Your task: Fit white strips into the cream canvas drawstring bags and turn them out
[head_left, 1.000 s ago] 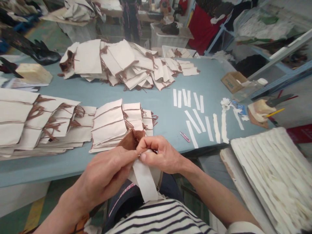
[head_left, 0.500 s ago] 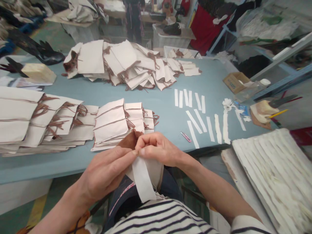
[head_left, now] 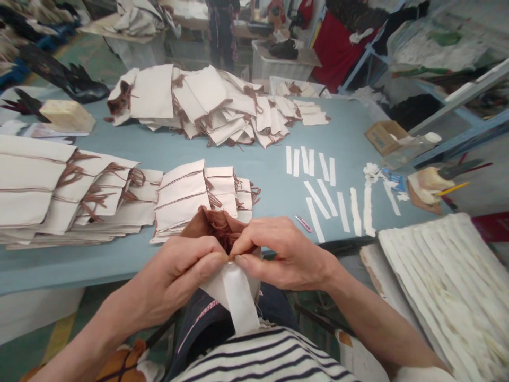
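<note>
Over my lap, both hands pinch the edge of a cream and brown fabric piece [head_left: 199, 223] with brown strands inside its opening. My left hand [head_left: 178, 276] is closed on the left of that edge, thumb and forefinger pressed together. My right hand [head_left: 278, 252] grips the edge from the right, its fingertips almost touching the left ones. From between the fingertips a white strip [head_left: 240, 300] hangs down towards my striped shirt. Just beyond my hands, a stack of cream pieces with brown cords [head_left: 178, 196] lies on the blue table [head_left: 270, 180].
More cream pieces [head_left: 35, 180] are stacked at the left, with a loose heap [head_left: 199, 101] behind. White strips [head_left: 326, 196] and a pink cutter [head_left: 303, 223] lie to the right. A cardboard box [head_left: 384, 137] stands further back. A ridged white stack [head_left: 449, 286] sits beside the table.
The fabric's brown opening has spread wider, showing the strands inside. My right hand has shifted slightly right and down, my left hand has turned its grip, and the strip has swung a little right.
</note>
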The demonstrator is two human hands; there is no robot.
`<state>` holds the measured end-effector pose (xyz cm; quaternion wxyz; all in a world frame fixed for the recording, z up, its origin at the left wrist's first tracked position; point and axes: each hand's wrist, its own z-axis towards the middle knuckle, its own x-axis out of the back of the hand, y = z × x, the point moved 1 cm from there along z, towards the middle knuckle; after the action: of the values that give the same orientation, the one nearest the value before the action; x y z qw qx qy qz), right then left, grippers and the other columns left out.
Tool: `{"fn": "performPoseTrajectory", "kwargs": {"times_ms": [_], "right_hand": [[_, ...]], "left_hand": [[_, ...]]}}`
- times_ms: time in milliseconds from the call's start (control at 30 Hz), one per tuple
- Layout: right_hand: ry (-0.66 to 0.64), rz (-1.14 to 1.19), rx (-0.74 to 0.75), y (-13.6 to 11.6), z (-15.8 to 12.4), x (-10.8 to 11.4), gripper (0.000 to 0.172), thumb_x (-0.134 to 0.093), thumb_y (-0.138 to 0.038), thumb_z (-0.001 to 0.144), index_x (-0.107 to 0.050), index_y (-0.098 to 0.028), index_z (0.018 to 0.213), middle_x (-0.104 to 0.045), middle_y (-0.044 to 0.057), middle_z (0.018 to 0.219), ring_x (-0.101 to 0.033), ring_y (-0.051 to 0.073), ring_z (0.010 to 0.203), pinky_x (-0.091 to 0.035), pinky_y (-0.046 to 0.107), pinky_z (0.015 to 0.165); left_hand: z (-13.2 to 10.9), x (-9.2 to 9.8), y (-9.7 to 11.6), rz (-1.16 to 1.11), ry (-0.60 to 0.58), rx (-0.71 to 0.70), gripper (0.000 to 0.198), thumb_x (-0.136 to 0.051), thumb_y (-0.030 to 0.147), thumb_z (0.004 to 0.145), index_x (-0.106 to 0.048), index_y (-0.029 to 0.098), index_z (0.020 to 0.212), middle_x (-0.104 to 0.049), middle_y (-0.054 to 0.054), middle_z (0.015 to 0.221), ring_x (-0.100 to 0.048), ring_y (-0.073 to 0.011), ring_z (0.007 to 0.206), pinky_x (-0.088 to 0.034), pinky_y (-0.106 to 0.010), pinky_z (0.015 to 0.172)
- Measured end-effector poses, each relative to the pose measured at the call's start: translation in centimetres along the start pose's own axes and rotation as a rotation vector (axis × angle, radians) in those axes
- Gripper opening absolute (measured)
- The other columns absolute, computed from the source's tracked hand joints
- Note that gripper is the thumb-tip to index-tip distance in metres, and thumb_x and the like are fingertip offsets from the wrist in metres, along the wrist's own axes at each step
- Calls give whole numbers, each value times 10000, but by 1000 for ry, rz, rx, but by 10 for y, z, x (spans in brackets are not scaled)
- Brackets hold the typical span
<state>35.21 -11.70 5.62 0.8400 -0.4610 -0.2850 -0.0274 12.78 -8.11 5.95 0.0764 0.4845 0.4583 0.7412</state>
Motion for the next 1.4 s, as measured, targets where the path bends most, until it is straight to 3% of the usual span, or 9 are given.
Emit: {"fn": "performPoseTrajectory", "kwargs": {"times_ms": [167, 267, 400, 567, 700, 933, 1033, 1167, 1400], "right_hand": [[24, -10, -8, 2, -7, -2, 141, -607, -146, 985, -711, -178, 895, -782, 41, 833, -683, 143, 749, -510, 251, 731], [13, -18, 16, -1, -9, -3, 137, -610, -143, 997, -712, -172, 911, -786, 46, 848, -682, 143, 760, -506, 251, 739], [-52, -113, 42, -9, -10, -2, 149, -589, -156, 1024, -707, -186, 939, -776, 47, 856, -680, 159, 787, -500, 265, 756], [-76, -195, 63, -14, -11, -1, 133, -593, -170, 1038, -694, -193, 954, -774, 46, 872, -672, 163, 796, -486, 271, 756], [-51, -279, 76, -18, -14, -1, 196, -554, -205, 1075, -686, -191, 930, -773, 41, 849, -661, 170, 784, -482, 284, 749], [-116, -256, 77, -22, -24, 11, 138, -574, -169, 1041, -707, -163, 1004, -770, 46, 854, -669, 171, 762, -468, 285, 696], [-96, -195, 19, -17, -28, 15, 97, -615, -149, 993, -705, -183, 987, -776, 36, 853, -676, 163, 761, -465, 273, 687], [-42, 2, 45, -5, -30, 15, 92, -625, -156, 982, -683, -180, 913, -758, 33, 810, -656, 150, 730, -480, 261, 699], [32, 84, -28, 45, -28, 7, 264, -747, -432, 930, -702, -177, 880, -741, 34, 824, -641, 157, 742, -481, 275, 731]], "left_hand": [[-10, -8, -2, 306, 124, -262, 240, -483, 195, 1076, -643, 198, 897, -608, 14, 698, -534, -146, 593, -359, -280, 572], [-15, -5, -4, 220, 93, -217, 186, -509, 166, 1064, -659, 204, 960, -662, 10, 739, -596, -140, 636, -393, -261, 614], [-14, 5, 1, -9, -53, -85, 144, -591, 226, 1035, -726, 237, 987, -757, 25, 794, -670, -128, 674, -441, -219, 646], [-2, 8, 14, -26, -99, 44, 450, -406, 348, 1084, -705, 205, 780, -689, -3, 696, -583, -158, 624, -411, -261, 604], [2, -1, 19, 34, -97, 3, 452, -462, 323, 1083, -549, 199, 657, -507, 47, 589, -432, -116, 539, -296, -275, 541], [-5, -16, 16, 209, -78, -206, 326, -441, 183, 1087, -542, 211, 778, -549, 36, 668, -481, -126, 576, -307, -307, 576], [-8, -16, 13, 274, -30, -205, 309, -472, 189, 1077, -502, 218, 771, -529, 45, 667, -462, -118, 544, -279, -315, 548], [-11, -17, 19, 154, -80, -156, 335, -527, 193, 1055, -421, 225, 739, -474, 67, 635, -446, -101, 519, -255, -302, 520], [-8, -35, 41, -114, -8, -128, 366, -442, 65, 972, -235, 213, 710, -327, 68, 597, -416, -97, 528, -279, -272, 548]]}}
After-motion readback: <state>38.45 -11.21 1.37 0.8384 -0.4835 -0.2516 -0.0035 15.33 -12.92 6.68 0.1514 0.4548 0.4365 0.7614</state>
